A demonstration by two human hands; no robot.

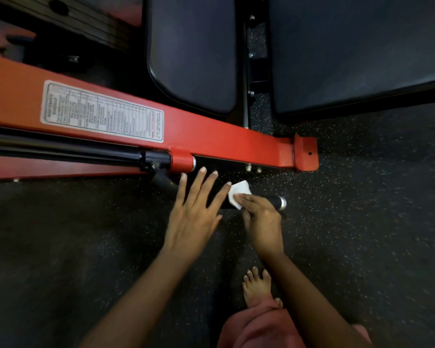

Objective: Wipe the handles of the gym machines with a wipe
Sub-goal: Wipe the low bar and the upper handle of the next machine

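Observation:
A black handle (274,200) with a silver end cap sticks out to the right from the red machine arm (211,136). My right hand (261,222) is wrapped around the handle and presses a white wipe (239,194) onto it. My left hand (194,209) hovers flat over the handle's left part, fingers spread, holding nothing. Both hands hide the handle's middle.
Two black padded cushions (191,51) (357,46) lie beyond the red arm, which carries a grey instruction label (101,111). A red floor bracket (307,153) ends the arm. The floor (362,222) is dark speckled rubber. My bare foot (256,287) stands below my right hand.

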